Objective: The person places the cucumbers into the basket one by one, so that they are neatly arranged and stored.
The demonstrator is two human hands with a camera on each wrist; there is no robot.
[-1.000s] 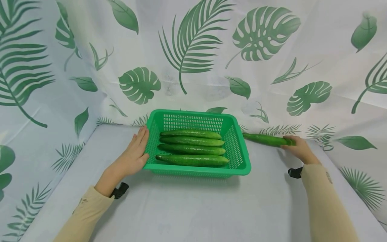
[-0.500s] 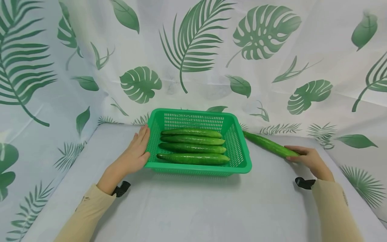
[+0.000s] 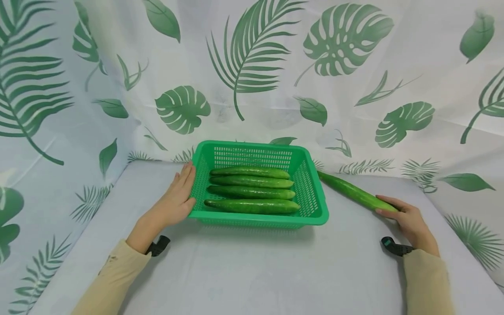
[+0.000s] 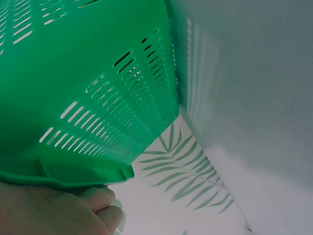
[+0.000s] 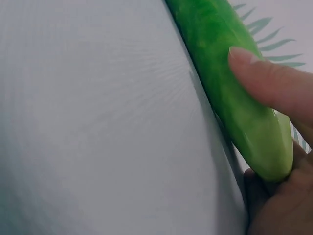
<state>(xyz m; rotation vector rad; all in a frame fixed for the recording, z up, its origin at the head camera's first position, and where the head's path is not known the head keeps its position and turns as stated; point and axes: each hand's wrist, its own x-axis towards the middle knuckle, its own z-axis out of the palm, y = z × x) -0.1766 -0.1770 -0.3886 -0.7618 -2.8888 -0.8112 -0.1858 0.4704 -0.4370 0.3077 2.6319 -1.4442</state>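
Several green cucumbers (image 3: 252,206) lie side by side in a green plastic basket (image 3: 261,220). My left hand (image 3: 173,199) rests along the outside of the basket's left rim, its fingers fairly straight. From the left wrist view, that hand (image 4: 63,210) touches the rim, with the slotted basket wall (image 4: 98,117) above it. To the right of the basket, my right hand (image 3: 407,218) grips the near end of another cucumber (image 3: 356,193). This one slants on the table, its far tip beside the basket's right side. In the right wrist view, the thumb (image 5: 274,81) presses on the cucumber (image 5: 244,107).
A white cloth covers the table (image 3: 256,271). Behind and at both sides hangs a white sheet with a green leaf print (image 3: 260,48). The basket stands near the back edge, close to that sheet.
My right hand has drawn the near end of its cucumber towards me and to the right, so the cucumber now slants more. The left hand and basket stay nearly where they were.
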